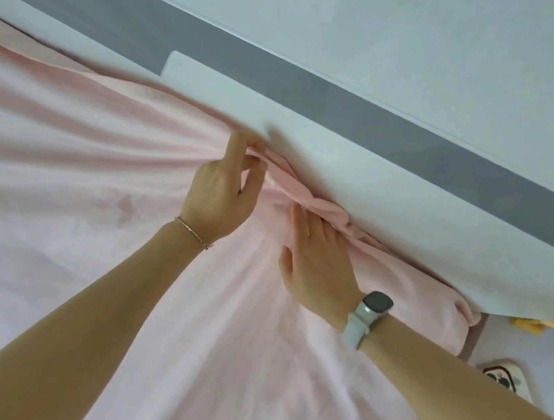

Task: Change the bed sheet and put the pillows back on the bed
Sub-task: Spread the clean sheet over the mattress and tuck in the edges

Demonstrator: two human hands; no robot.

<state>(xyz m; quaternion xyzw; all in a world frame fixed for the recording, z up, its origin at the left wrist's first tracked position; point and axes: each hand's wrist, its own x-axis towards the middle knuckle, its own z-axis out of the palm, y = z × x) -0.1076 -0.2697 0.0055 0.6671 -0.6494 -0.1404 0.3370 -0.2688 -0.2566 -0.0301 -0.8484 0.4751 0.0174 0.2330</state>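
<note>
A pale pink bed sheet point(77, 212) covers the mattress and fills most of the view. It is bunched in folds along the white headboard point(356, 170). My left hand point(223, 191) grips a gathered fold of the sheet at the headboard's lower edge, forefinger stretched along the seam. My right hand point(318, 263) lies flat on the sheet just right of it, fingers straight and pressing the fabric toward the gap under the headboard. No pillows are in view.
Behind the headboard runs a grey and white wall point(416, 54). At the right edge, past the bed's corner, a phone point(505, 377) lies on a pale surface and a bit of yellow fabric point(540, 325) shows.
</note>
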